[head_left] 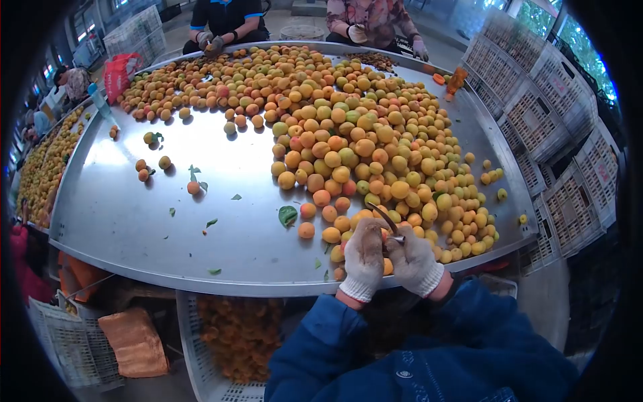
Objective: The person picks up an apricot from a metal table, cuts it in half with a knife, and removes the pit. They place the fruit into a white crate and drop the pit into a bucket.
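Snugly closed right-hand grip (413, 262) on curved knife (384, 218), left hand (364, 256), contents hidden

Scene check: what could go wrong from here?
Cut risk: the curved tool is right by the gloved left hand; a slip might catch it.

Spill risk: fruit lies close to the near rim of the table; a bump might roll some off.

Off-white knit gloves (365, 261), smudged brown toward the tips, end in ribbed cuffs (360, 289). At lower right of the frame, a deep-blue jacket (375, 376) with loose sleeves (315, 345) bears a round pale emblem (404, 374) and light stitched-looking lines (432, 376).
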Motion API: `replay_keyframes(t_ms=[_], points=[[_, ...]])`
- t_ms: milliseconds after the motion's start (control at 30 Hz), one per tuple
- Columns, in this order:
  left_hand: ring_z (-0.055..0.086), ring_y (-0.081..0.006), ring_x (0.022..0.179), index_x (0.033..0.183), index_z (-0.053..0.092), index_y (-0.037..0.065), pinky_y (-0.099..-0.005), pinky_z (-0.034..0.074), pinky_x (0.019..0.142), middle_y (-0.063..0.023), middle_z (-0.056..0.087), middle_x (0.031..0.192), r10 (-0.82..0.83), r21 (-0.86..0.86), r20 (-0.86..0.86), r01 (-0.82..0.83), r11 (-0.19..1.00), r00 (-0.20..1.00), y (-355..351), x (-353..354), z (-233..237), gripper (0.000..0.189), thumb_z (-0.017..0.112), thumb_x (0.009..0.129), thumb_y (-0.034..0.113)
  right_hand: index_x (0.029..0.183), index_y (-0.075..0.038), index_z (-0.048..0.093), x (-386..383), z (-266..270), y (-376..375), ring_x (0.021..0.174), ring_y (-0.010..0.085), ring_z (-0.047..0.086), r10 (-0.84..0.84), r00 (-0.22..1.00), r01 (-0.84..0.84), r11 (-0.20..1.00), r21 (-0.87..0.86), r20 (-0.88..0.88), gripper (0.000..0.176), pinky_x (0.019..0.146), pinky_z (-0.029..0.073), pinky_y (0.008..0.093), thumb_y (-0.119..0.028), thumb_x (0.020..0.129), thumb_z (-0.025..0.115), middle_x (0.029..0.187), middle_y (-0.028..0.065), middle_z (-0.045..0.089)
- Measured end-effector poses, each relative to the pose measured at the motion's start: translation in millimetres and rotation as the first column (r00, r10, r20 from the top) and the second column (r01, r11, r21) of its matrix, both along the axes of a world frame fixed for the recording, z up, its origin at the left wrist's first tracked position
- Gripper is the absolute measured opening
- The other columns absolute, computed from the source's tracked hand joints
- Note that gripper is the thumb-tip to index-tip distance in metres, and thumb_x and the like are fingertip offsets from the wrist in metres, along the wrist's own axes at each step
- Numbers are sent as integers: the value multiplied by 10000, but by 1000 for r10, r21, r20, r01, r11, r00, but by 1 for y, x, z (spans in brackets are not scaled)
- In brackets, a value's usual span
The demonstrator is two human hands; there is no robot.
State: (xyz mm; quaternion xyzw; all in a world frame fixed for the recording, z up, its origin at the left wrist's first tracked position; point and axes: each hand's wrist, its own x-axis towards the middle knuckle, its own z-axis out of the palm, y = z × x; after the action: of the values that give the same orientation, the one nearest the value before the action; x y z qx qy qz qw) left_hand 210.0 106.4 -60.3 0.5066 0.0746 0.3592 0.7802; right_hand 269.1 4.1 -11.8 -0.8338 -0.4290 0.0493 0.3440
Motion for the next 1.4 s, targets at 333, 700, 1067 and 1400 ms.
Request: replay_keyframes(t_ms=[333, 700, 1067, 1400], points=[[538, -92, 719, 992, 586, 22, -241, 444, 630, -35, 573, 811, -7, -28, -102, 4, 1000, 995, -1, 6, -5, 315, 444, 1025, 302, 919, -25, 538, 6, 47, 5, 413, 140, 468, -139, 581, 91, 990, -106, -802, 320, 386, 367, 286, -323, 1001, 452, 563, 39, 509], [594, -150, 885, 1103, 572, 47, -278, 511, 795, -43, 613, 992, -105, -576, 13, 93, 812, 994, 4, 13, 5, 524, 286, 1041, 482, 1056, 1, 537, -16, 15, -22, 697, 288, 632, -98, 894, 112, 994, 6, -438, 269, 619, 497, 361, -251, 963, 550, 744, 152, 627], [583, -134, 854, 1134, 555, 30, -264, 493, 756, -52, 593, 964, -45, -305, -4, 42, 951, 999, 4, 12, -10, 512, 290, 1047, 459, 1072, -22, 512, -19, 7, -20, 749, 389, 660, -79, 984, 57, 989, -135, -162, 287, 628, 520, 448, -268, 937, 575, 787, 176, 675], [573, -138, 915, 1172, 528, 31, -267, 477, 827, -56, 588, 1021, -144, -545, 150, 203, 814, 978, 4, 6, -5, 425, 386, 1035, 407, 1114, -8, 507, -19, -9, -8, 724, 415, 652, -83, 989, 68, 991, -115, -126, 278, 616, 516, 448, -192, 922, 586, 762, 210, 667]])
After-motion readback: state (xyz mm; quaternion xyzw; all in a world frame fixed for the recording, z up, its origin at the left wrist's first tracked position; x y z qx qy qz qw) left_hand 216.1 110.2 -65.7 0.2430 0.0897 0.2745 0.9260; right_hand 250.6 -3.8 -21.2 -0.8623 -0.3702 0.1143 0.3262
